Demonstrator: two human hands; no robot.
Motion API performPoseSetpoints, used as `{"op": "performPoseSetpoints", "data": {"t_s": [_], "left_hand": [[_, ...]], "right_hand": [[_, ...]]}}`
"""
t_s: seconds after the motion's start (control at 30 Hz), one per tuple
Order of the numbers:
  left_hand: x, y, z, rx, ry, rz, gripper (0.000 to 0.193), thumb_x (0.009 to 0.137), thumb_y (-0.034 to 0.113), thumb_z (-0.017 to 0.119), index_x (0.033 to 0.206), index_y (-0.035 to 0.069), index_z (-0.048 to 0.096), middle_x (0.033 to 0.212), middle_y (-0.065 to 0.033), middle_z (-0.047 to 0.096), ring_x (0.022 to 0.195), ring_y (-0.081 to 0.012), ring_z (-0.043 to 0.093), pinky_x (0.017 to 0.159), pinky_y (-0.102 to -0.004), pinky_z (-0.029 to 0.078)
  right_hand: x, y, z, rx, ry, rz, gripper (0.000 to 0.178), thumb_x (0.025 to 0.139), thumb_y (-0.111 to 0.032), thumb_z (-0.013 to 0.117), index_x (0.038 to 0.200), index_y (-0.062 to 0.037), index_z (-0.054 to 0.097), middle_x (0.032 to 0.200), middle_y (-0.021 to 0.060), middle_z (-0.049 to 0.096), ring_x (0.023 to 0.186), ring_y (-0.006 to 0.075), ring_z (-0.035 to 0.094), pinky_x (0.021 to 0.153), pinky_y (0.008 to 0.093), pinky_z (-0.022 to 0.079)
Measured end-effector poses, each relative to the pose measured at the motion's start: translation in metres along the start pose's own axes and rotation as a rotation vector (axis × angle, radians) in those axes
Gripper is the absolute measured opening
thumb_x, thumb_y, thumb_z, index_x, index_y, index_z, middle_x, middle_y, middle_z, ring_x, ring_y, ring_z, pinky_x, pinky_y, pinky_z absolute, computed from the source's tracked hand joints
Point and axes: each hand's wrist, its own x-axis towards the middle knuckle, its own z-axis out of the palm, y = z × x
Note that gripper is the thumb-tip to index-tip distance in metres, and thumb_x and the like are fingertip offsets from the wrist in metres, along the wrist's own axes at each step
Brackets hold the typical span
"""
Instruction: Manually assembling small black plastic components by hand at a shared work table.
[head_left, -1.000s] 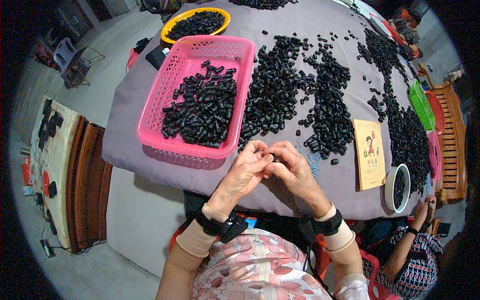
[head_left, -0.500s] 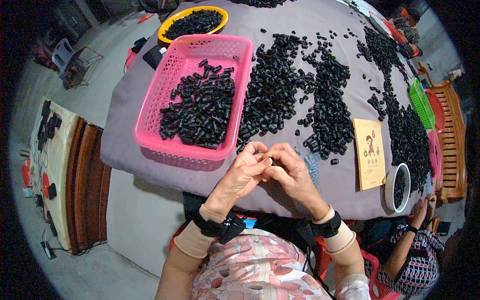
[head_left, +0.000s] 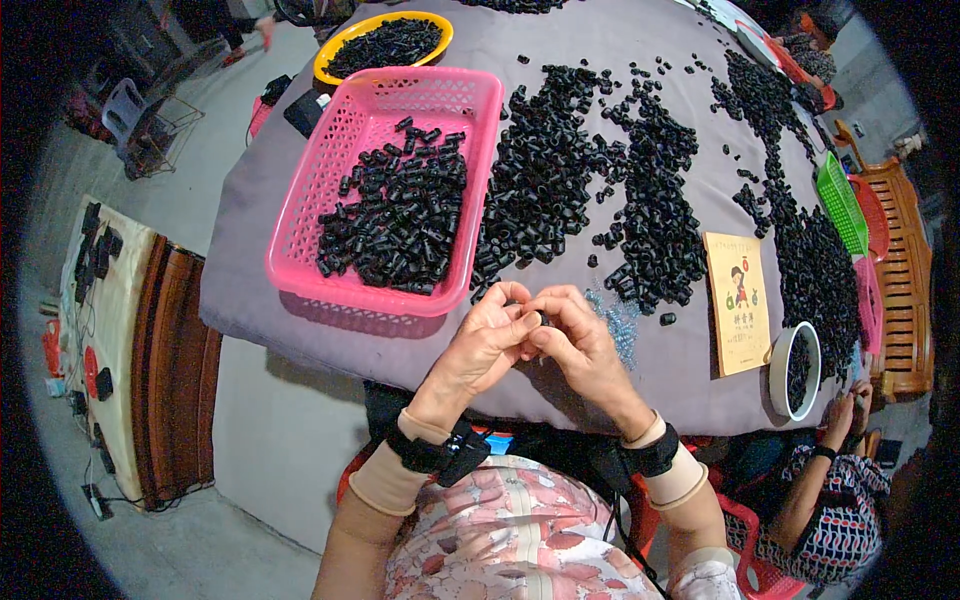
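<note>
My left hand [head_left: 480,345] and my right hand [head_left: 583,345] meet over the near edge of the table. Both are closed, thumbs and fingers pinched round a small black tubular piece [head_left: 543,318], mostly covered by the fingertips. Just beyond my right hand lies a little heap of clear bluish small parts [head_left: 622,328]. Loose black tubular pieces [head_left: 540,165] spread over the cloth past my hands. To the left of them, a pink plastic basket [head_left: 285,235] holds many similar black pieces [head_left: 395,215].
A grey cloth covers the table [head_left: 245,270]. Right of my hands lie a yellow booklet [head_left: 735,305] and a white bowl [head_left: 778,385] with black pieces. A yellow-rimmed basin [head_left: 322,65] stands far left. Beside me at right, another person's hands [head_left: 848,415] are at the table edge.
My hands stay pinched together in nearly the same place, with slight finger movement. A walking person's legs have come into view at the far upper left.
</note>
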Motion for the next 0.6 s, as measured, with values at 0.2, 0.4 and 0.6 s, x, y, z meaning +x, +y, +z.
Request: {"op": "performPoseSetpoints", "data": {"t_s": [0.2, 0.4, 0.6], "left_hand": [[-0.001, 0.000, -0.002, 0.000, -0.012, 0.003, 0.030, 0.086, 0.008, 0.060, 0.107, 0.010, 0.039, 0.086, -0.0042, 0.056, 0.071, -0.0112, 0.055, 0.060, -0.0222, 0.043], [-0.003, -0.001, -0.003, -0.008, -0.038, -0.004, 0.030, 0.086, 0.006, 0.061, 0.106, 0.010, 0.038, 0.088, -0.0051, 0.056, 0.071, -0.0110, 0.055, 0.059, -0.0222, 0.044], [0.000, 0.002, 0.001, -0.034, -0.093, 0.020, 0.031, 0.086, 0.006, 0.061, 0.106, 0.008, 0.038, 0.091, -0.0064, 0.055, 0.073, -0.0105, 0.055, 0.059, -0.0210, 0.043]], "right_hand": [[0.001, -0.005, 0.001, -0.048, -0.002, -0.043, 0.020, 0.081, -0.011, 0.060, 0.098, -0.0006, 0.059, 0.097, 0.0102, 0.053, 0.085, 0.0193, 0.054, 0.074, 0.0280, 0.044], [0.000, -0.002, 0.005, -0.087, 0.025, -0.085, 0.015, 0.082, -0.012, 0.059, 0.093, -0.0010, 0.058, 0.093, 0.0107, 0.053, 0.084, 0.0215, 0.054, 0.074, 0.0292, 0.044], [0.004, -0.002, 0.003, -0.080, 0.038, -0.099, 0.017, 0.081, -0.012, 0.061, 0.093, -0.0008, 0.059, 0.092, 0.0112, 0.053, 0.085, 0.0226, 0.054, 0.074, 0.0302, 0.045]]}}
